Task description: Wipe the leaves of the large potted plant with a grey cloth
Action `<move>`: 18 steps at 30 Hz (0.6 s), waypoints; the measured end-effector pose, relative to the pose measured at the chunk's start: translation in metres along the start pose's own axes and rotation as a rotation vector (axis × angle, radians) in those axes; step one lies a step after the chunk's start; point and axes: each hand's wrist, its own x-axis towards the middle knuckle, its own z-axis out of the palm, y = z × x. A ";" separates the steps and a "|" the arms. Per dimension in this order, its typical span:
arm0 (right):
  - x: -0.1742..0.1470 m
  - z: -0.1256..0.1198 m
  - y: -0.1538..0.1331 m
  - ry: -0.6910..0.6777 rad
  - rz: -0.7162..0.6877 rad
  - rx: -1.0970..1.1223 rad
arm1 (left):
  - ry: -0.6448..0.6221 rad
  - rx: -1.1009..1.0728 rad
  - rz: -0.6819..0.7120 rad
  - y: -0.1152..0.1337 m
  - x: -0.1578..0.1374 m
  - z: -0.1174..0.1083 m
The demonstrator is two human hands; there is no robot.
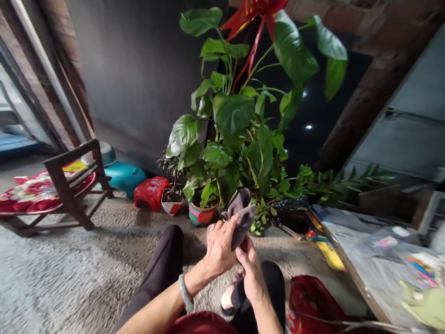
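Pale markings show on the red stool against the dark wall, too blurred to read; the pink-and-white patch on the clear container is equally illegible.

A grey cloth item is held up between the knees, in front of the plants. The left hand, with a pale bracelet on its wrist, lies across it, fingers closed over the fabric and gripping it. The right hand meets it from below, thumb raised alongside the left hand — its other fingers are mostly hidden, so I cannot tell how far they are closed.

Straight ahead, a large leafy plant blocks much of the wall, a red bow at its top. The cloth stands just in front of its foliage, beside a green-and-red pot. Left of that are a white-and-red pot, the red stool, a teal stool and a wooden chair with a flowery cushion.

To the right, a sheet-covered surface carries the container and a pale green object; a red bag-like thing sits below its edge — near the right knee.
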 end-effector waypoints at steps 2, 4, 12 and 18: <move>0.000 0.003 -0.003 0.034 -0.006 -0.005 | -0.031 0.005 0.056 0.005 -0.003 0.004; 0.000 0.005 -0.002 0.079 0.002 -0.022 | -0.078 0.005 0.078 0.007 -0.004 0.004; 0.002 -0.011 0.022 0.186 -0.026 -0.178 | -0.154 -0.236 0.323 -0.003 -0.008 -0.001; 0.006 -0.026 0.041 0.200 -0.087 -0.459 | -0.269 -0.386 0.362 -0.003 -0.004 -0.015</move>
